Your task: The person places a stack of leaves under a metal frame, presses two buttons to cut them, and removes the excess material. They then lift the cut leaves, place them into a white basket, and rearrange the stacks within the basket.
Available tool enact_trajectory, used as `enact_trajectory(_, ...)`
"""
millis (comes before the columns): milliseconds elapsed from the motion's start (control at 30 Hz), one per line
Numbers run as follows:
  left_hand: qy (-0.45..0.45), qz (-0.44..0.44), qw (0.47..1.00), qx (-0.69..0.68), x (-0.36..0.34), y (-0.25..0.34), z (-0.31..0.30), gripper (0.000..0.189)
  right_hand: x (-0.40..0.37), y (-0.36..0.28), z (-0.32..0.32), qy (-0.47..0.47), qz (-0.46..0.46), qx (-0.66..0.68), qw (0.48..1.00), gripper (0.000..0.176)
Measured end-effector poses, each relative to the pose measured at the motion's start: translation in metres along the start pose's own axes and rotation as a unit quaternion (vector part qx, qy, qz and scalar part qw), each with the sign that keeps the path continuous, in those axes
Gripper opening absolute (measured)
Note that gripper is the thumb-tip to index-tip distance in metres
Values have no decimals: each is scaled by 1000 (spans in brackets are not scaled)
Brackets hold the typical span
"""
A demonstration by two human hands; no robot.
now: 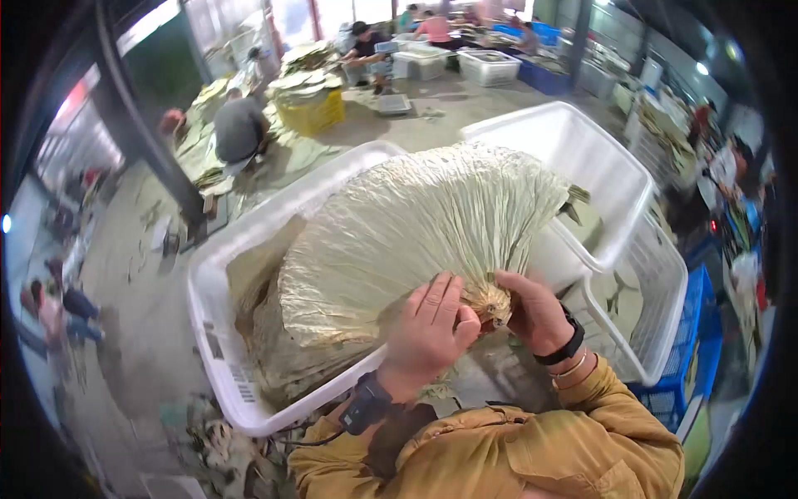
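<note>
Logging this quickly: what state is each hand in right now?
Left hand: fingers extended over the pleated leaf; whether it grips can't be told.
Right hand: closed on the leaf's gathered end.

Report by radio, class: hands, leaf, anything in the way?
Right hand holding gathered end. Left hand against pleated leaf. Leaf fanned over white crate; nothing seen blocking hands.

Before the person, left of centre: a tub point(209, 291), leaves point(264, 333) in it; a leaf point(416, 224) across its top, near end between left hand point(428, 328) and right hand point(536, 316). Right: a basket point(665, 279), a box point(611, 166) behind it, a crate point(702, 324) rightmost. Behind the tub: a post point(148, 125), left; a bin point(312, 118), farther back.
</note>
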State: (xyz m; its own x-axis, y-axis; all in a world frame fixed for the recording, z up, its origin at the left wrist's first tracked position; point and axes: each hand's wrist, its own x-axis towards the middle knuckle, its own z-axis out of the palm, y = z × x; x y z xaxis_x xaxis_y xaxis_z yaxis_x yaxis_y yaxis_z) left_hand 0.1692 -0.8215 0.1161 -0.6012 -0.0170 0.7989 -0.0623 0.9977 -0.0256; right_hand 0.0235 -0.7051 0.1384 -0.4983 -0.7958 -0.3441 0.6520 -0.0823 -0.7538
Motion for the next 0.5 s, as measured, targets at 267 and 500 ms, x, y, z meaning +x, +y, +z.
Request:
enact_trajectory(267,-12,-8,906,-422,13,183,29,38,-143,-42,-171,162,-351,-39,922,37)
enact_trajectory(500,-134,-119,549,-816,112,366,85,67,-285,-76,-233,316,-568,-610,453,42)
